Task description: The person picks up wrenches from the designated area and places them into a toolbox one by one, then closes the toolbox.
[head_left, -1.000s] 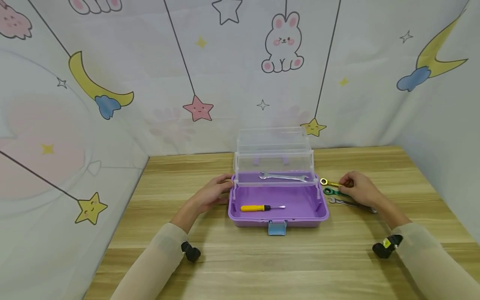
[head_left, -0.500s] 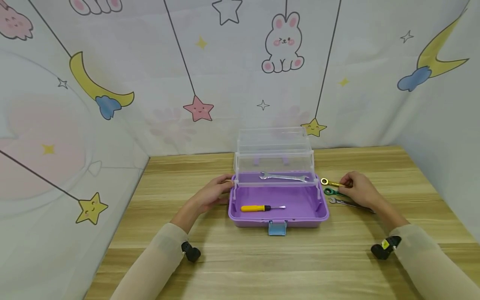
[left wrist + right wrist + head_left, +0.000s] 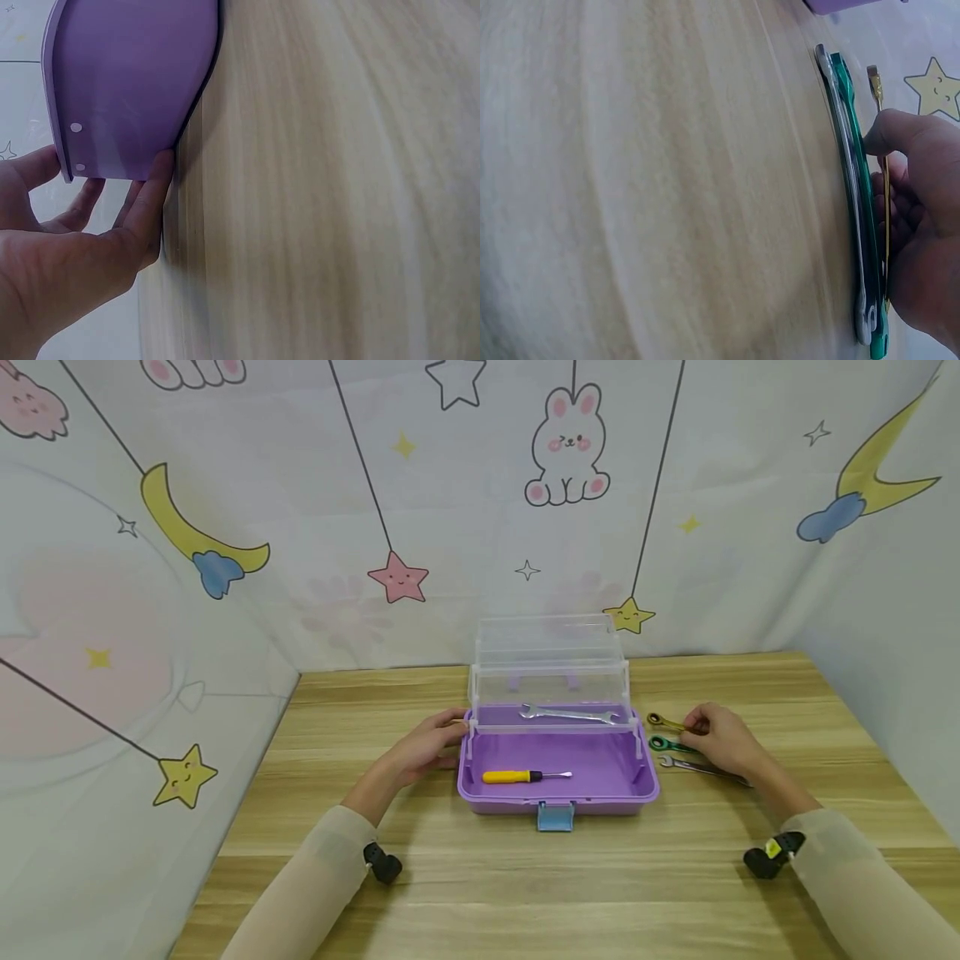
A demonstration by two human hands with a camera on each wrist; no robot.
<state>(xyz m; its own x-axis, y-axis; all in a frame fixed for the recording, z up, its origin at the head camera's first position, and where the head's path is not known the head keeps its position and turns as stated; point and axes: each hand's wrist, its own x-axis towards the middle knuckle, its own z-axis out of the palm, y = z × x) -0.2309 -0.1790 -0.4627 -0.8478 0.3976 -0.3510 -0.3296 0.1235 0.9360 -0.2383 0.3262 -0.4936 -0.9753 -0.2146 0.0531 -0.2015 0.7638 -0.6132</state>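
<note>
At the right of the purple toolbox [image 3: 558,806], my right hand [image 3: 722,739] pinches a gold ratchet wrench [image 3: 670,724] between thumb and fingers. In the right wrist view that wrench is tipped on edge, its head [image 3: 876,84] free of the hand. A green ratchet wrench [image 3: 678,746] lies under the hand, with a silver combination wrench [image 3: 697,767] just in front of it. My left hand [image 3: 422,750] rests against the toolbox's left end, its fingers spread from the rim down to the tabletop in the left wrist view.
The toolbox stands open, its clear trays [image 3: 551,681] raised at the back. A silver open-end wrench [image 3: 566,714] lies in the lowest tray. On the box floor is a yellow screwdriver [image 3: 510,777]. A blue latch [image 3: 555,817] hangs in front. Printed cloth [image 3: 450,510] walls the wooden table [image 3: 525,893].
The gold wrench's ring end has shifted slightly right and away from the box in the right hand's fingers. The left hand, toolbox and other tools have kept their places.
</note>
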